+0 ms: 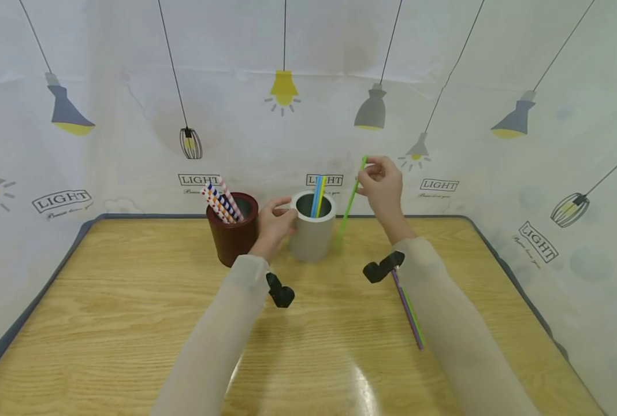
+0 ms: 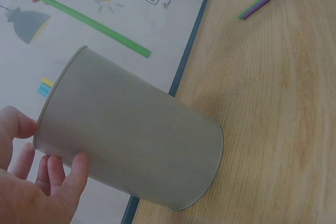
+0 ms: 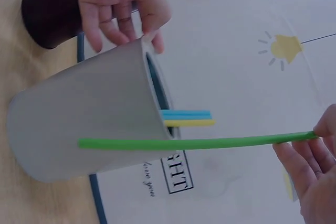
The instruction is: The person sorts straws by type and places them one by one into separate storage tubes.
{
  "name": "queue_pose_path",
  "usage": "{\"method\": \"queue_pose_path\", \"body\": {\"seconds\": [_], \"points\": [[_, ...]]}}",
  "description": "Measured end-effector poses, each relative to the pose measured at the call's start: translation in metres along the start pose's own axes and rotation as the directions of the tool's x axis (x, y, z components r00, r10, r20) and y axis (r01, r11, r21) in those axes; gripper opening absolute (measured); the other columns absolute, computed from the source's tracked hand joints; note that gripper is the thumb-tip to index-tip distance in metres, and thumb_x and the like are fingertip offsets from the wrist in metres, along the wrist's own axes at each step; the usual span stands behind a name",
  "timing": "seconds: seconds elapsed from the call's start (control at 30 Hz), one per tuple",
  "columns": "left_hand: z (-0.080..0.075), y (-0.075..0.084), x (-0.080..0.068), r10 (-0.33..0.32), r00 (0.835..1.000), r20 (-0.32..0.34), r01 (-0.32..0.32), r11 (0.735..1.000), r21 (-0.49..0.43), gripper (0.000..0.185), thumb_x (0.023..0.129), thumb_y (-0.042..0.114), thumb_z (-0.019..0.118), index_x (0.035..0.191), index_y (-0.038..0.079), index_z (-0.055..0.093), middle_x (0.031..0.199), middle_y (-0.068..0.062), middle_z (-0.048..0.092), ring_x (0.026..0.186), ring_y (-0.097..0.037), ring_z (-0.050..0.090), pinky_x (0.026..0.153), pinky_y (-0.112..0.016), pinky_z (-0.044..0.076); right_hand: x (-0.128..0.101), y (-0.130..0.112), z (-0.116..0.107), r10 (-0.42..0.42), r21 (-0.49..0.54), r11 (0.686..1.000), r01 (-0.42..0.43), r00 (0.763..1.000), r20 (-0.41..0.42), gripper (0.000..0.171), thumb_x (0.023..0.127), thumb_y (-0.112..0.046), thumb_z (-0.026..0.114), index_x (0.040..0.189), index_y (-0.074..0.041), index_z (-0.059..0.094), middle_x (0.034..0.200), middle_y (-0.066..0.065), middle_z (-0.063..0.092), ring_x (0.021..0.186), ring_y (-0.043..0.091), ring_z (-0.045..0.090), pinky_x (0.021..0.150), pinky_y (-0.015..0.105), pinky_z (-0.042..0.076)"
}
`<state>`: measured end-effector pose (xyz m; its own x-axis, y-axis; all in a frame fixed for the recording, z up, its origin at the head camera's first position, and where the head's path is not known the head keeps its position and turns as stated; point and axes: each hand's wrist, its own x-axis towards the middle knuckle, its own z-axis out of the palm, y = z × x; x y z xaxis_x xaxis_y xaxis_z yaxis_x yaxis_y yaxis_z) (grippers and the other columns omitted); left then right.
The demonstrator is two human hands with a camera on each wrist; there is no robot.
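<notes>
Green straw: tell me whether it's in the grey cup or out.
Out. The right hand pinches the green straw beside the grey cup, its lower end outside the rim.

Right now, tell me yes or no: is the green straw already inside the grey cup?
No, the right hand holds the green straw outside the grey cup, beside its wall.

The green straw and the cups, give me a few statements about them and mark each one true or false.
1. The right hand pinches the green straw. True.
2. The green straw already stands inside the grey cup. False: it is outside, beside the cup.
3. The left hand holds the grey cup at its rim. True.
4. The dark red cup is empty. False: it holds patterned straws.
5. Blue and yellow straws stand in the grey cup. True.
</notes>
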<state>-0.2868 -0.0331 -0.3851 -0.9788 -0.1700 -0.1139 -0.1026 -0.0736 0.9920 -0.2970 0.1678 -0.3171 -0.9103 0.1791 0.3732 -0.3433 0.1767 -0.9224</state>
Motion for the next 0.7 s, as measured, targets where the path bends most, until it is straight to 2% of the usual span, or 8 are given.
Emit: {"method": "queue_pose_path", "body": {"seconds": [0.17,0.27,0.5,0.7], "points": [[-0.001,-0.001,0.000,0.000,1.000,0.000,0.000,1.000,0.010,0.040,0.080,0.006,0.059,0.119,0.011,0.058,0.102,-0.012,0.055,0.091,-0.026,0.057,0.073,-0.042,0.054,0.003,-0.030,0.007,-0.006,0.038,0.999,0.008,0.999,-0.053,0.026,0.082,0.007,0.051,0.107,0.004,0.055,0.080,0.006,0.052,0.071,0.016,0.058,0.067,0.034,0.055],[-0.002,-0.002,0.001,-0.001,1.000,0.005,0.001,1.000,0.005,0.040,0.080,0.006,0.059,0.119,0.011,0.058,0.102,-0.012,0.055,0.091,-0.026,0.056,0.073,-0.043,0.053,0.008,-0.041,0.010,-0.026,0.058,0.998,0.031,0.996,-0.080,0.025,0.081,0.007,0.051,0.106,0.004,0.055,0.079,0.006,0.053,0.068,0.013,0.057,0.063,0.031,0.055],[-0.002,-0.001,0.000,-0.010,1.000,0.009,0.010,1.000,-0.010,0.040,0.079,0.006,0.059,0.119,0.010,0.059,0.102,-0.013,0.055,0.091,-0.027,0.056,0.077,-0.047,0.052,0.028,-0.041,0.012,-0.073,0.094,0.992,0.084,0.991,-0.114,0.027,0.081,0.006,0.052,0.108,0.002,0.056,0.079,0.003,0.053,0.067,0.013,0.057,0.059,0.025,0.055],[-0.002,0.000,0.000,-0.012,1.000,0.012,0.012,1.000,-0.002,0.039,0.080,0.007,0.059,0.119,0.011,0.059,0.103,-0.012,0.054,0.091,-0.025,0.056,0.076,-0.045,0.052,0.028,-0.036,0.014,-0.093,0.099,0.989,0.109,0.984,-0.153,0.027,0.082,0.004,0.053,0.109,0.002,0.055,0.081,0.004,0.053,0.070,0.013,0.056,0.062,0.027,0.055]]}}
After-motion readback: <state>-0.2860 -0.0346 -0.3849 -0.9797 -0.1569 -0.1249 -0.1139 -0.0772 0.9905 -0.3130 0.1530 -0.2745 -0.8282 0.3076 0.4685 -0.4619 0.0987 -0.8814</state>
